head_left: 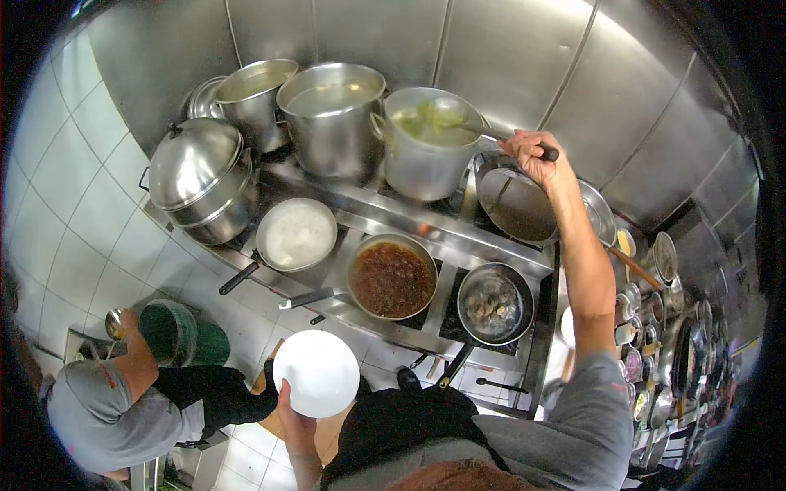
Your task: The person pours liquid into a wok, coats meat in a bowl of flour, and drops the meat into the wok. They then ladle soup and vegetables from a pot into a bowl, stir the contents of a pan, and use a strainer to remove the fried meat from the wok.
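white plate (318, 372), held low and close to the body, bare of any food. the left hand (288, 412) grips it from beneath at its near rim. the right hand (530, 155), at the end of an arm stretched over the stove, is closed round the dark handle of a ladle (449, 110). the ladle's bowl sits tilted in the mouth of a steel stockpot (422, 168) that holds pale broth and green leaves. the hands are well apart: the plate is off the stove's front edge, the ladle in the back row.

judged from this moment, the ladle is in the pot and the plate has yet to receive anything.

just beside the stockpot, under the right wrist, is a wide pan (516, 209) of thin dark liquid. the front row, left to right, holds a pan of white contents (296, 235), a pan of brown sauce (391, 280) and a dark pan (494, 304) with pale lumps too small to identify. further left in the back row are two open stockpots (332, 123) and a lidded pot (201, 176).

at lower left, another person (106, 409) in a grey shirt crouches beside a green bucket (176, 331). at the right edge is a rack of small containers (647, 327).
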Tool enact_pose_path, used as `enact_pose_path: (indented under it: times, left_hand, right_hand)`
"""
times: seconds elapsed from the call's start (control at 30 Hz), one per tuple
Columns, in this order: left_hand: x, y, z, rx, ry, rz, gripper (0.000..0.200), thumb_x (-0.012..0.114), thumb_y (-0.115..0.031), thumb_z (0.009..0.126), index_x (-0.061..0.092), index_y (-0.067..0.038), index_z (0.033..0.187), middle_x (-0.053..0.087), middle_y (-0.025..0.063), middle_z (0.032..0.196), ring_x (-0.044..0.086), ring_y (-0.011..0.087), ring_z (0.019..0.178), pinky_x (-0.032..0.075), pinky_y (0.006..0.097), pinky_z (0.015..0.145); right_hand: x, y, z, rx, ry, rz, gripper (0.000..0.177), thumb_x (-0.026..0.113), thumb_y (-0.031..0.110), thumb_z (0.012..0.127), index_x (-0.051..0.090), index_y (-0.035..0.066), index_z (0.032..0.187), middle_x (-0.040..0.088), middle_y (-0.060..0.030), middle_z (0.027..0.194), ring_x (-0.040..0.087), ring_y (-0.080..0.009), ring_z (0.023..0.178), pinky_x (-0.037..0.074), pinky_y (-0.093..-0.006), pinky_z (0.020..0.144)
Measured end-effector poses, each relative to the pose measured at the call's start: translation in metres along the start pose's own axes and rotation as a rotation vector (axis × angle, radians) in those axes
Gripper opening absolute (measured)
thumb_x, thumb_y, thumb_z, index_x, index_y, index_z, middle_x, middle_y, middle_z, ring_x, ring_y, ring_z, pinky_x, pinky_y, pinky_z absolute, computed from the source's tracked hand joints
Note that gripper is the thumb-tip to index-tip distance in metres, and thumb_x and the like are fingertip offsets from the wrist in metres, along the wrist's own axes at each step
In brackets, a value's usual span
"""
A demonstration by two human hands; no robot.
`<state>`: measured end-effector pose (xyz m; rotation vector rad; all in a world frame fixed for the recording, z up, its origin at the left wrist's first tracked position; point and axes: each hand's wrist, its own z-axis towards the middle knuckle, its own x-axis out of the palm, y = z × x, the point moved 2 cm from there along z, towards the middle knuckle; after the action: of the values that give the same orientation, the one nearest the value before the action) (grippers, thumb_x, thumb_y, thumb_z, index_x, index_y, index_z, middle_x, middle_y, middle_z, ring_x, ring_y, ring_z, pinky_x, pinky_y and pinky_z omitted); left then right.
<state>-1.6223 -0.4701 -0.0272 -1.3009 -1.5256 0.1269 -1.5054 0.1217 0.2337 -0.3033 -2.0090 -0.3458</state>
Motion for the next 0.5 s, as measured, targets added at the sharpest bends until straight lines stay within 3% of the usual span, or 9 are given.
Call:
enact_pose_path:
  times: [0.1, 0.23, 0.33, 0.5]
  left_hand:
    - [0.010, -0.011, 0.004, 0.015, 0.042, 0.010, 0.058, 0.045, -0.040, 0.101, 0.040, 0.001, 0.142, 0.053, 0.0152, 0.136, 0.054, 0.0288, 0.124, 0.044, 0.0430, 0.104]
    - [0.031, -0.030, 0.009, 0.023, 0.058, 0.026, 0.057, 0.044, -0.038, 0.102, 0.040, 0.001, 0.142, 0.053, 0.0162, 0.137, 0.054, 0.0295, 0.124, 0.044, 0.0425, 0.104]
    - [0.047, -0.044, 0.009, 0.021, 0.066, 0.069, 0.055, 0.044, -0.037, 0.102, 0.040, 0.001, 0.142, 0.053, 0.0167, 0.137, 0.054, 0.0298, 0.124, 0.045, 0.0424, 0.104]
    - [0.062, -0.053, 0.015, 0.051, 0.094, 0.115, 0.055, 0.044, -0.036, 0.102, 0.041, 0.002, 0.141, 0.054, 0.0171, 0.137, 0.054, 0.0301, 0.124, 0.045, 0.0425, 0.103]
  right_hand:
    - [0.010, 0.004, -0.002, 0.022, 0.064, 0.004, 0.049, 0.039, 0.010, 0.100, 0.013, -0.006, 0.138, 0.042, -0.0021, 0.063, 0.046, -0.0130, 0.045, 0.038, -0.0247, 0.032]
    - [0.032, 0.002, -0.020, 0.022, 0.103, -0.017, 0.054, 0.040, 0.012, 0.101, 0.009, -0.008, 0.140, 0.039, -0.0028, 0.062, 0.043, -0.0140, 0.044, 0.039, -0.0249, 0.032]
    - [0.043, 0.012, -0.029, 0.019, 0.159, 0.063, 0.058, 0.037, 0.019, 0.104, 0.004, 0.000, 0.148, 0.040, -0.0056, 0.071, 0.047, -0.0139, 0.044, 0.038, -0.0234, 0.028]
    - [0.061, 0.025, -0.039, -0.049, 0.235, -0.080, 0.057, 0.034, 0.020, 0.105, 0.004, -0.005, 0.146, 0.040, -0.0051, 0.071, 0.043, -0.0128, 0.044, 0.039, -0.0237, 0.029]
